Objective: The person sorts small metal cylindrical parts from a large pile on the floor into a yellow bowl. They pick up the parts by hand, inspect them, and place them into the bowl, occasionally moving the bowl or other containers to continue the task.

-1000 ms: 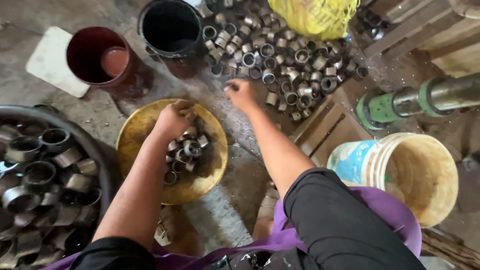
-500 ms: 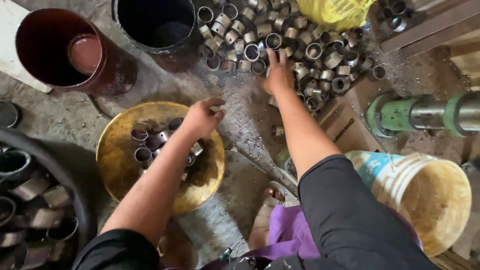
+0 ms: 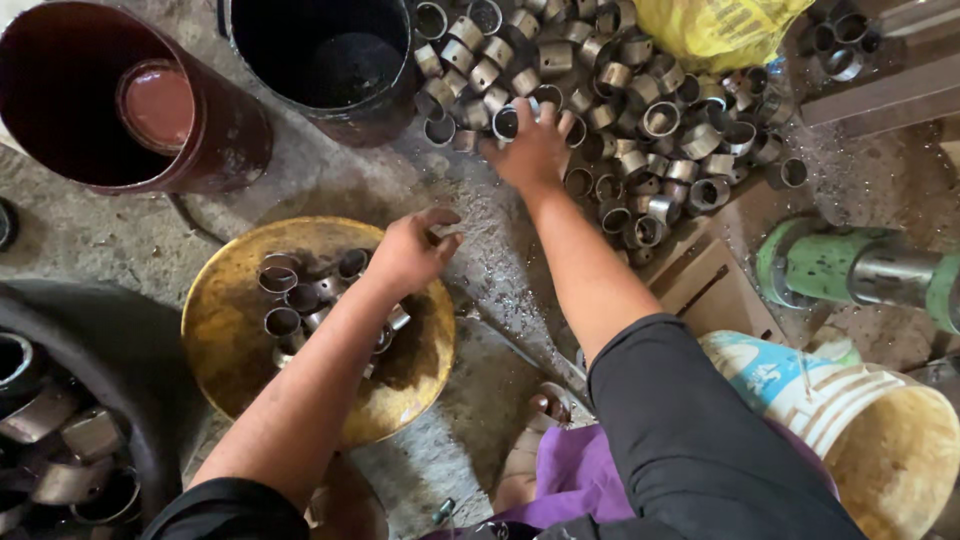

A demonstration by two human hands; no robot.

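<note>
My left hand (image 3: 408, 252) hovers over the right rim of a round brass-coloured pan (image 3: 230, 350) and pinches a short metal ring (image 3: 441, 218) between its fingertips. Several similar rings (image 3: 300, 297) lie in the pan. My right hand (image 3: 533, 152) reaches forward into a heap of metal rings (image 3: 640, 110) on the floor. Its fingers close round one ring (image 3: 507, 122) at the heap's near left edge.
A dark red bucket (image 3: 225, 140) and a black bucket (image 3: 320, 110) stand at the far left. A black tub of larger rings (image 3: 60, 440) sits near left. A yellow sack (image 3: 715, 30) lies behind the heap, a green machine part (image 3: 800, 262) at right, a pale bucket (image 3: 880, 450) near right.
The view has shifted closer and left. My right hand has reached further into the heap and closed on a ring; my left hand has moved to the pan's right rim.
</note>
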